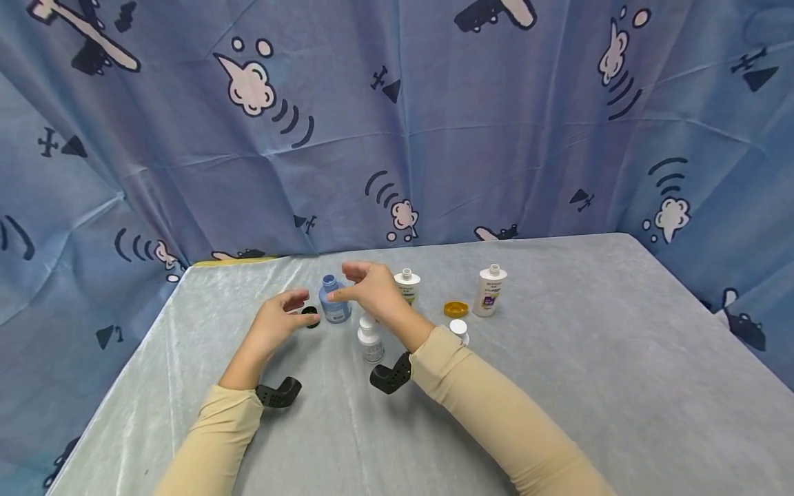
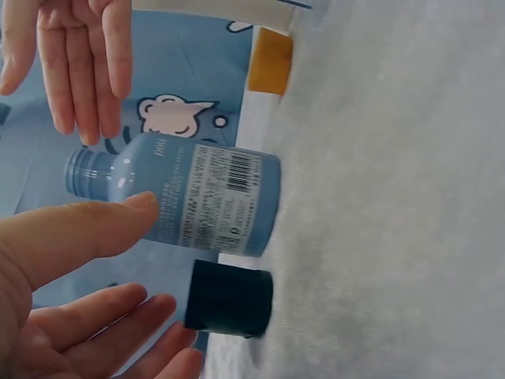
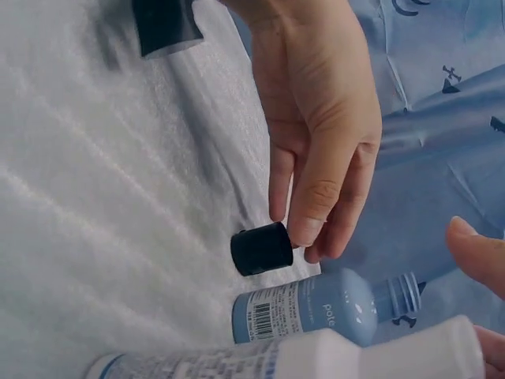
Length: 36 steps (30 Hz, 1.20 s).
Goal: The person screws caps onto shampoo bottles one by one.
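Note:
A blue bottle [image 1: 336, 310] with a bare threaded neck stands upright between the two hands. Beside it on the table is a black cap [image 1: 311, 315], set apart from the bottle in the left wrist view. My left hand [image 1: 277, 325] is closest to the cap, thumb and fingers spread; in the right wrist view its fingertips [image 3: 305, 231] come right up to the cap's edge. Fingers extended, my right hand [image 1: 375, 293] hovers by the blue bottle's neck and overlaps it from the head. Neither hand grips anything.
Just below my right hand stands a white bottle [image 1: 371, 344] with its white top on. Two white bottles without caps, one partly hidden [image 1: 407, 284] and one farther right [image 1: 490, 293], stand behind. An amber cap [image 1: 455, 309] and another white-topped bottle [image 1: 459, 329] are near my right forearm.

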{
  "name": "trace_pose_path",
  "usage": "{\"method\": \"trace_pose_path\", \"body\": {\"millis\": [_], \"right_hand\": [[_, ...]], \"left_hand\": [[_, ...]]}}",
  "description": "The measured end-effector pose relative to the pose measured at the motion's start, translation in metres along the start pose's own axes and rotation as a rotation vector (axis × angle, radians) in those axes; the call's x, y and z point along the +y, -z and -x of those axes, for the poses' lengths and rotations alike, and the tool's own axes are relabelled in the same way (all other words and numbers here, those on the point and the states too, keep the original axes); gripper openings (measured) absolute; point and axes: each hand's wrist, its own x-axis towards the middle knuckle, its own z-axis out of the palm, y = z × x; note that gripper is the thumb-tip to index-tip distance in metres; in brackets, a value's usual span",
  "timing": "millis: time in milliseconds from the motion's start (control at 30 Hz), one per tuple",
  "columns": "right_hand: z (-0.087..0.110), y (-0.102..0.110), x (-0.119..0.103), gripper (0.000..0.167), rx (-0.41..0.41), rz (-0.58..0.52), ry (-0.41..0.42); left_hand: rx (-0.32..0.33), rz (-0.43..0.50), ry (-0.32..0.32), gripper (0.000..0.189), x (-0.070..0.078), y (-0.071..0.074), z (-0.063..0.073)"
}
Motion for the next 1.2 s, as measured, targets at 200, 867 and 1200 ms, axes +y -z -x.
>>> {"method": "trace_pose_path", "body": {"millis": [200, 867, 1200], "right_hand": [[-0.011, -0.005, 0.001, 0.07, -0.002, 0.09, -0.036], [-0.032, -0.012, 0.013, 0.067, -0.078, 0.052, -0.102], [-0.039, -0.014, 0.021, 0.065, -0.103, 0.023, -0.151]], "left_hand": [[-0.018, 0.013, 0.026, 0.069, -0.006, -0.003, -0.003], [0.021, 0.015, 0.027, 0.063, -0.014, -0.011, -0.005], [0.047, -0.016, 0.019, 0.055, -0.019, -0.013, -0.005]]}}
